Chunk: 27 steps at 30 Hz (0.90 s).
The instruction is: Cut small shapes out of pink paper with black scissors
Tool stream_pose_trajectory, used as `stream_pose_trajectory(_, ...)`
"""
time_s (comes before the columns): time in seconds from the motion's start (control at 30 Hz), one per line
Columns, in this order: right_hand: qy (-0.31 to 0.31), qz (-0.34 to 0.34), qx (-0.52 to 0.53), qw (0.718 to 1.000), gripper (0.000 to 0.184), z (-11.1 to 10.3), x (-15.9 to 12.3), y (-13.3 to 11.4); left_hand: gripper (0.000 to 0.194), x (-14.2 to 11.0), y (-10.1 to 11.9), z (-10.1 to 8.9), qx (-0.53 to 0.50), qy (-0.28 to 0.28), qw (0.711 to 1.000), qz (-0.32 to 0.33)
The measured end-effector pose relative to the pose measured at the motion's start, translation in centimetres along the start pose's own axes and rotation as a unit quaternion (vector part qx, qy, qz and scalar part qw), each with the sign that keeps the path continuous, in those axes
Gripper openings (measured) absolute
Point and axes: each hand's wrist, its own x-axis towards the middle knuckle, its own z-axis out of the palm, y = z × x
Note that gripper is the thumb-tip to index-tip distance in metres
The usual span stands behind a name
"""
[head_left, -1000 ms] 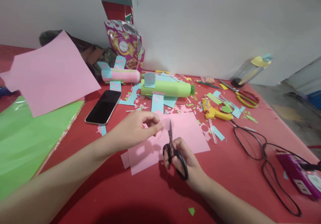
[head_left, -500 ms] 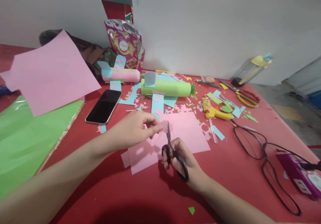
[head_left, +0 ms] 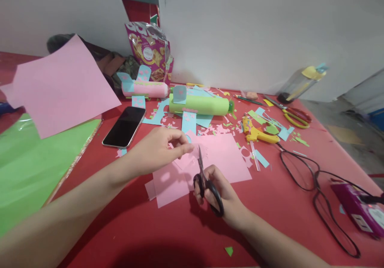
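My right hand (head_left: 223, 196) grips black-handled scissors (head_left: 207, 182), blades pointing away from me and nearly closed. My left hand (head_left: 157, 150) pinches a small pink paper piece (head_left: 192, 155) just left of the blades. Both hands hover over pink paper sheets (head_left: 222, 156) lying on the red table (head_left: 270, 204). Beyond them lie a green paper-covered bottle plane (head_left: 199, 105) with blue wings and a smaller pink plane (head_left: 145, 89).
A phone (head_left: 124, 127) lies left of the hands. Large pink paper (head_left: 60, 88) and green sheets (head_left: 27, 160) are at left. A yellow glue gun (head_left: 258, 134) with black cable (head_left: 315, 188), red-yellow scissors (head_left: 292, 116), a water bottle (head_left: 300, 84), a snack bag (head_left: 149, 52) and a purple box (head_left: 360, 210) stand around, among paper scraps.
The scissors tilted slightly left and moved a little toward my left hand's pink piece; my left fingers shifted on the paper. Nothing else moved.
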Motion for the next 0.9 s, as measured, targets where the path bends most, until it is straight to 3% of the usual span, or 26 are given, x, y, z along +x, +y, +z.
stream_pose_trajectory(0.3,-0.011,0.005,0.001,1.0,0.031,0.1,-0.15,-0.2,0.033,-0.04,0.03,0.2,0.027,-0.048,0.998,0.006)
stream_pose_trajectory(0.9,-0.004,0.033,-0.01,0.999,0.036,0.08,-0.16,-0.16,0.025,-0.1,0.05,-0.04,-0.006,-0.006,1.0,-0.014)
